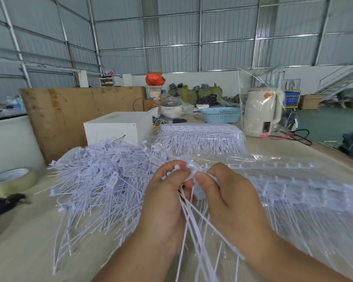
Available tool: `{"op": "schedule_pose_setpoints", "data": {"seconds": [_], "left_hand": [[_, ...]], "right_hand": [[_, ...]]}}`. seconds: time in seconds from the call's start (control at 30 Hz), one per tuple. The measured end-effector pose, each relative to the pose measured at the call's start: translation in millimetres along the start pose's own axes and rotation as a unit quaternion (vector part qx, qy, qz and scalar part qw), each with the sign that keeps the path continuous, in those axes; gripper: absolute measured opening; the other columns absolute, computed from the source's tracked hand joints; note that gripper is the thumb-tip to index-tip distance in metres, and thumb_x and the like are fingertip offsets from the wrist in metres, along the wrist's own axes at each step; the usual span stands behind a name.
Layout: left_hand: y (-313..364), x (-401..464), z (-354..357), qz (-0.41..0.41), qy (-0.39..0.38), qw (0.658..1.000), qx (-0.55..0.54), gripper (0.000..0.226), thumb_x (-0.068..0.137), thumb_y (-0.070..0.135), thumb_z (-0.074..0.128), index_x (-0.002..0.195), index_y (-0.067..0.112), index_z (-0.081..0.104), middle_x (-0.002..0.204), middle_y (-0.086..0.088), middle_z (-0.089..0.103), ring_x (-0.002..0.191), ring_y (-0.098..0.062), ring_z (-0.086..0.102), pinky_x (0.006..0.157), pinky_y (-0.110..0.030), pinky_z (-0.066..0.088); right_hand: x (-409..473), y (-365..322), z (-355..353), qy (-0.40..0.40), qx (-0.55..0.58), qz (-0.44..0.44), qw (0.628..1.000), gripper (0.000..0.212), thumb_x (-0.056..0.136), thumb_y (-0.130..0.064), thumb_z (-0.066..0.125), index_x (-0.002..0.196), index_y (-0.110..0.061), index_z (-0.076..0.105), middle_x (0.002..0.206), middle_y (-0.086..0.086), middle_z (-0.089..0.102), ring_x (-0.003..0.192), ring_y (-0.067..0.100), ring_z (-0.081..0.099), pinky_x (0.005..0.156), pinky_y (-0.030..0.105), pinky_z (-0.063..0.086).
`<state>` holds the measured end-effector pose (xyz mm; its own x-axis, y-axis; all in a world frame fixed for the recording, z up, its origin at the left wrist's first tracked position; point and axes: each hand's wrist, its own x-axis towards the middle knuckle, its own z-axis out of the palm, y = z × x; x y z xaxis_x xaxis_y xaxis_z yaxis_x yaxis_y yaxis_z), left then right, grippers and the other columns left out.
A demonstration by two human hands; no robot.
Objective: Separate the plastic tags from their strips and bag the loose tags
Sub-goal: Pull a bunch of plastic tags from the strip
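My left hand [166,192] grips a bunch of white plastic tags [194,226] whose long tails hang down toward me. My right hand [226,192] pinches the head end of the same bunch, right beside the left fingertips. A big pile of loose white tags [102,176] lies on the table to the left of my hands. Strips of joined tags [306,192] in clear plastic stretch to the right. A further wrapped stack of tag strips [200,137] sits behind my hands.
A tape roll [10,180] and a dark tool [2,203] lie at the table's left edge. A white box [118,127], a plywood board [69,110], a blue basket [221,115] and a white kettle [261,112] in a clear bag stand at the back.
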<state>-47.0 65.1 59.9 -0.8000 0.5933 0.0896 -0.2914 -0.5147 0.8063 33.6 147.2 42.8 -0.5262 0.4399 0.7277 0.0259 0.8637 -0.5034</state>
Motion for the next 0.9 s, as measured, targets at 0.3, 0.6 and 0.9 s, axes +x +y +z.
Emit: {"op": "schedule_pose_setpoints", "data": {"seconds": [0.3, 0.6, 0.9], "left_hand": [[7, 32, -33, -0.053, 0.088, 0.995, 0.009, 0.02, 0.09, -0.002, 0.05, 0.079, 0.013, 0.055, 0.048, 0.001, 0.049, 0.04, -0.009, 0.045, 0.046, -0.021, 0.04], [6, 12, -24, 0.054, -0.199, 0.946, 0.252, 0.008, 0.072, 0.019, 0.065, 0.075, 0.026, 0.066, 0.056, -0.003, 0.056, 0.046, -0.014, 0.051, 0.049, -0.022, 0.041], [13, 12, -31, -0.011, -0.317, 0.924, 0.213, 0.026, 0.057, 0.016, 0.065, 0.083, 0.018, 0.068, 0.066, -0.007, 0.057, 0.046, -0.012, 0.053, 0.041, -0.017, 0.038]], "right_hand": [[7, -2, -13, 0.087, 0.039, -0.018, 0.995, 0.037, 0.096, -0.051, 0.042, 0.066, -0.028, 0.04, 0.06, -0.007, 0.049, 0.051, 0.006, 0.045, 0.043, 0.014, 0.032], [15, 12, -28, -0.143, 0.197, 0.089, 0.966, 0.034, 0.075, -0.056, 0.058, 0.073, -0.022, 0.056, 0.052, -0.004, 0.044, 0.046, 0.01, 0.037, 0.046, 0.021, 0.03], [19, 12, -40, -0.217, 0.179, 0.084, 0.956, 0.051, 0.072, -0.058, 0.064, 0.051, -0.016, 0.043, 0.049, -0.002, 0.032, 0.045, 0.011, 0.03, 0.046, 0.026, 0.024]]}}
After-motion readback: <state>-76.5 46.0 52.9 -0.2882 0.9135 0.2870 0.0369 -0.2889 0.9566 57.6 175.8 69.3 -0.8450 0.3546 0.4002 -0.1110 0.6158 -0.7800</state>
